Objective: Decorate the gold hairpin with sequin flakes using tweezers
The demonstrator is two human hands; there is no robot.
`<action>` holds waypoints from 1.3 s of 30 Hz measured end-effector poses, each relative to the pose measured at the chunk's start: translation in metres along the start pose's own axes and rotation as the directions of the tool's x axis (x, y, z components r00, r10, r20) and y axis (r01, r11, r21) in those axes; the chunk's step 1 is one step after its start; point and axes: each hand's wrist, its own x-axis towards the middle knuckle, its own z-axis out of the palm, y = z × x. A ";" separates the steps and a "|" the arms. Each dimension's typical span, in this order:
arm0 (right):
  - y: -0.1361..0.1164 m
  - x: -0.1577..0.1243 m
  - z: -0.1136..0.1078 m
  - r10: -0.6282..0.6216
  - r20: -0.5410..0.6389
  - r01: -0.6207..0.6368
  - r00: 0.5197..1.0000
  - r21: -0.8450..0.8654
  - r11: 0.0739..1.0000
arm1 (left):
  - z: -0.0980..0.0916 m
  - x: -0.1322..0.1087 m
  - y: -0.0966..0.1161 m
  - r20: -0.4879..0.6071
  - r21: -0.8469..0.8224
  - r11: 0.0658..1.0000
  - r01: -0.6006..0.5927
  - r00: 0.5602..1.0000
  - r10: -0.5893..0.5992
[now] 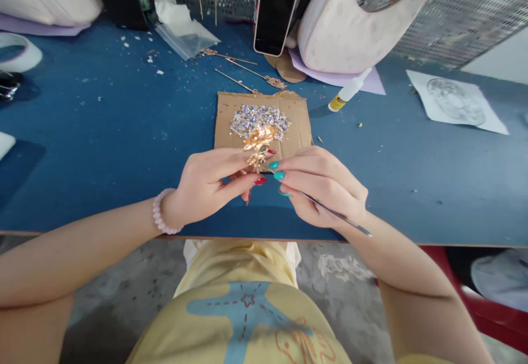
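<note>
My left hand [214,180], with red nails and a beaded bracelet at the wrist, pinches a shiny gold filigree ornament [258,156] over the front of a cardboard piece [223,127]. Part of the ornament hides behind the fingers. My right hand [325,185], nails turquoise, is closed around a slim dark metal tool [336,214] held like a pen. The tool's tip meets or nearly meets the ornament; contact cannot be made out. Just beyond, a pile of tiny blue, white and purple chips [258,117] lies on the cardboard.
Several gold hair sticks [274,82] lie behind the cardboard. To the right stand a small glue bottle [348,92] and a printed paper [456,101]. A phone [277,9], a pale handbag [363,23] and a plastic bag [187,37] line the back; a tape roll [31,53] sits left.
</note>
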 end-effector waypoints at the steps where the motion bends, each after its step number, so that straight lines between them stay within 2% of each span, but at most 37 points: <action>1: 0.000 0.000 0.000 -0.009 -0.002 0.009 1.000 -0.004 1.000 | 0.000 0.000 0.000 0.004 0.002 1.000 -0.003 1.000 0.003; 9: -0.008 0.000 -0.003 0.148 0.056 -0.153 0.987 0.097 0.983 | 0.002 0.001 -0.003 0.011 -0.125 0.991 0.039 0.999 -0.038; 16: -0.005 -0.001 -0.001 0.072 0.019 -0.074 0.997 0.091 0.993 | -0.001 0.000 -0.003 0.068 -0.076 0.996 0.035 0.997 -0.030; 26: 0.000 -0.002 0.000 0.012 0.025 -0.014 1.000 0.074 0.997 | -0.002 0.000 -0.008 0.094 0.000 1.000 -0.004 0.996 0.004; 35: 0.004 -0.004 -0.004 -0.061 0.131 0.057 0.990 0.034 0.998 | 0.002 -0.001 -0.014 0.136 -0.023 0.999 0.023 0.991 -0.020; 39: 0.005 -0.003 -0.006 -0.065 0.127 0.067 0.990 -0.013 0.998 | 0.001 -0.001 -0.014 0.127 -0.040 0.999 0.025 0.992 -0.019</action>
